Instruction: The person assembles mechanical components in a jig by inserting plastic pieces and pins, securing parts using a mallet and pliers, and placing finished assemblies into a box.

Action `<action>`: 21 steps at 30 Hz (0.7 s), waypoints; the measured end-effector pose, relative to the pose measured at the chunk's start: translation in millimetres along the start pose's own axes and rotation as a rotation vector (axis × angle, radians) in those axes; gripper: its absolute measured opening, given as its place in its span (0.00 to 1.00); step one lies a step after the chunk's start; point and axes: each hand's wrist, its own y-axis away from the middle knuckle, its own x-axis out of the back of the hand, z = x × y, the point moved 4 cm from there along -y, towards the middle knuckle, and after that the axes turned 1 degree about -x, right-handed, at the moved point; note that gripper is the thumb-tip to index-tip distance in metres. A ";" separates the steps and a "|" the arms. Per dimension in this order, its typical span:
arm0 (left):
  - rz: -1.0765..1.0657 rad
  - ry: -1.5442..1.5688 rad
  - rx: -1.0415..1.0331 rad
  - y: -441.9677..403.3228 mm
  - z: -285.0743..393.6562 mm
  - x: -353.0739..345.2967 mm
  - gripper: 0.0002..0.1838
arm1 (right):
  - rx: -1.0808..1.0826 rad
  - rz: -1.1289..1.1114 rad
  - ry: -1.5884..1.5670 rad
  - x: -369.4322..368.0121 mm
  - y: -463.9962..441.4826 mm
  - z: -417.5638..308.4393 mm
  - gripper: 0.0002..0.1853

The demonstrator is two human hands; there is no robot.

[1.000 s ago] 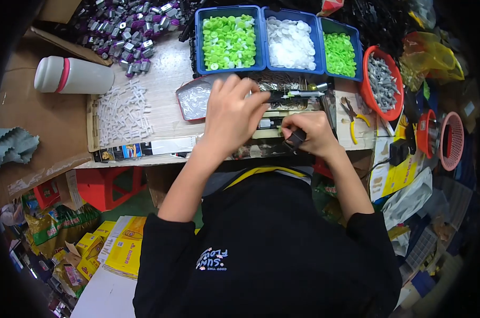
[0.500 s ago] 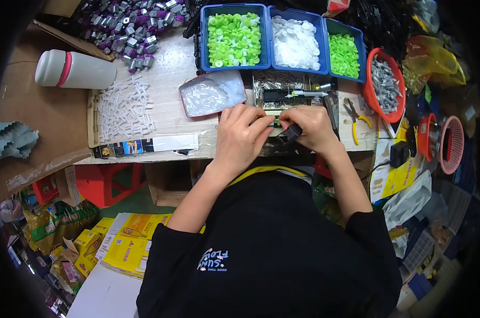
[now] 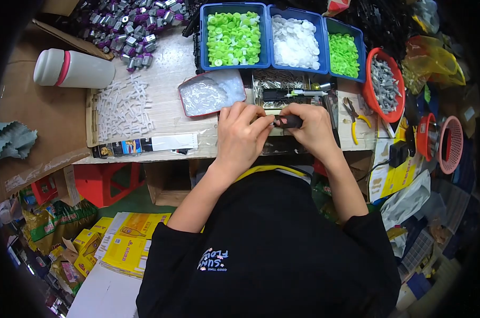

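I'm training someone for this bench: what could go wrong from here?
The black part might slip from the right hand and drop off the worktable's nearby edge. The left hand, close to the red-rimmed tray, could bump it.

Fisheye-curved view, dark vignetted edges.

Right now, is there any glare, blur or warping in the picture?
In the head view, black curved borders swallow the corners, with wide-angle warping toward the sides; in that view, pale glare brightens the tabletop; there too, the left hand and right hand look fairly sharp, but detail on the black piece is too small to tell.
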 end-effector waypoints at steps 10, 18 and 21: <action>0.003 -0.010 -0.002 -0.8 -0.6 1.7 0.08 | 0.052 -0.010 0.023 3.6 -6.6 -2.6 0.09; -0.009 -0.014 -0.007 0.3 0.4 1.6 0.08 | 0.207 -0.039 0.207 2.8 -4.8 -14.7 0.14; 0.001 -0.023 -0.023 -0.4 0.3 1.3 0.09 | 0.170 0.104 0.180 4.3 4.4 -9.1 0.16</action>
